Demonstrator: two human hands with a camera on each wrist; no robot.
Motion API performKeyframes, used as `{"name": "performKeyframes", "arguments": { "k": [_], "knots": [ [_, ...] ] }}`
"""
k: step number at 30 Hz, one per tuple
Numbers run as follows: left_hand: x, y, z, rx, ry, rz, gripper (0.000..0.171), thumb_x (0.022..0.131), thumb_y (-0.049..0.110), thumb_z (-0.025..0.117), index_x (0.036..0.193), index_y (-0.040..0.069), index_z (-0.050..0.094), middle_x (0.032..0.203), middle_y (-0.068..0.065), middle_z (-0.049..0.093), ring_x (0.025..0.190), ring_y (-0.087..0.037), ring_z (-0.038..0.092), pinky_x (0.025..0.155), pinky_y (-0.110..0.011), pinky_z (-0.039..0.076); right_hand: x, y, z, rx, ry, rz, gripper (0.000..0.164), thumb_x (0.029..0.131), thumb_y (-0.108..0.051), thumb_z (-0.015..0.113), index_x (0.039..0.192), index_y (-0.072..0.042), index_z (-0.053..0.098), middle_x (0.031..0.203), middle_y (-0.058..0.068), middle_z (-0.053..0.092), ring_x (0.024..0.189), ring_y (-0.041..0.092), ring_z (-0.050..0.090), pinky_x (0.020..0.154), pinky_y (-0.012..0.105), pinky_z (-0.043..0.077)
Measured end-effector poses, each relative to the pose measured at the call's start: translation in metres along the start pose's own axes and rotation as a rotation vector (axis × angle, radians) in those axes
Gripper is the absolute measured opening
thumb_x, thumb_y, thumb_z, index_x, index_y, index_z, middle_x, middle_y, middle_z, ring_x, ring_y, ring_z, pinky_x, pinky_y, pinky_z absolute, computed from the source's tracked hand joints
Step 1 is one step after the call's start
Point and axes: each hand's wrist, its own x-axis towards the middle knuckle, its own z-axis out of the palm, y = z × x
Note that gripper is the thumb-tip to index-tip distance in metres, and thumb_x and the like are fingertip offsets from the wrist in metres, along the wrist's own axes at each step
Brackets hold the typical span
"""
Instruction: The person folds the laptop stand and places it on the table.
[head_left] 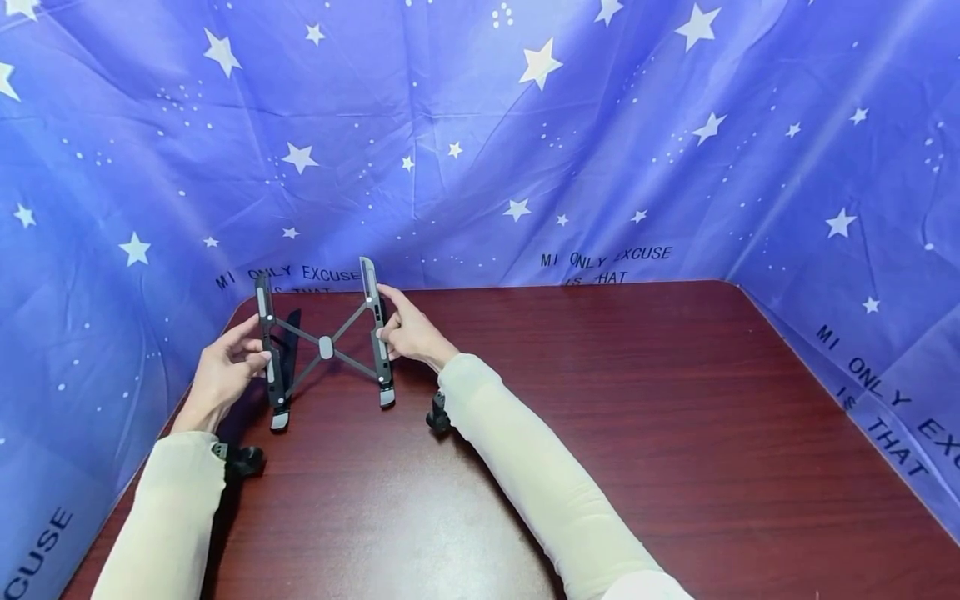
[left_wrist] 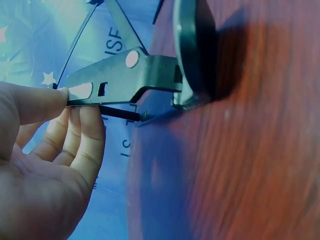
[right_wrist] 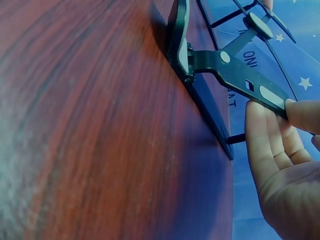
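A black folding laptop stand [head_left: 326, 347] with grey pads stands unfolded at the table's far left, its two side arms joined by an X-shaped brace. My left hand [head_left: 222, 372] pinches the left side arm between thumb and fingers. On the other side, my right hand [head_left: 417, 332] pinches the right side arm. The left wrist view shows the thumb at a pale pad on the stand [left_wrist: 110, 82], with the fingers beneath. A similar pinch by the right hand [right_wrist: 290, 165] appears in the right wrist view, below the stand's front lip.
The stand is on a dark red wooden table [head_left: 675, 417], close to its back left edge. A blue curtain [head_left: 450, 100] with white stars and printed words hangs behind and at both sides. Black wrist devices [head_left: 243, 461] sit at both cuffs.
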Motion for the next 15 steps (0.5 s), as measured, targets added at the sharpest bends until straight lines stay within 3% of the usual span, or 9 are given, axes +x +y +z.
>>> {"name": "performKeyframes", "arguments": {
  "k": [7, 15],
  "knots": [
    [-0.002, 0.002, 0.005, -0.001, 0.002, -0.024, 0.067, 0.089, -0.008, 0.058, 0.149, 0.008, 0.033, 0.086, 0.008, 0.06, 0.072, -0.001, 0.059, 0.06, -0.021, 0.053, -0.003, 0.002, -0.004, -0.006, -0.004, -0.034, 0.078, 0.091, 0.006, 0.056, 0.151, -0.031, 0.025, 0.081, 0.016, 0.062, 0.063, 0.03, 0.063, 0.061, 0.043, 0.057],
    [-0.004, 0.003, 0.012, -0.009, 0.021, -0.031, 0.067, 0.088, -0.008, 0.058, 0.148, 0.007, 0.034, 0.085, 0.008, 0.059, 0.07, -0.001, 0.057, 0.06, -0.02, 0.052, -0.007, 0.002, -0.006, -0.022, 0.013, -0.017, 0.079, 0.091, 0.006, 0.056, 0.151, -0.035, 0.025, 0.08, 0.013, 0.061, 0.063, 0.025, 0.063, 0.06, 0.041, 0.057]
  ]
}}
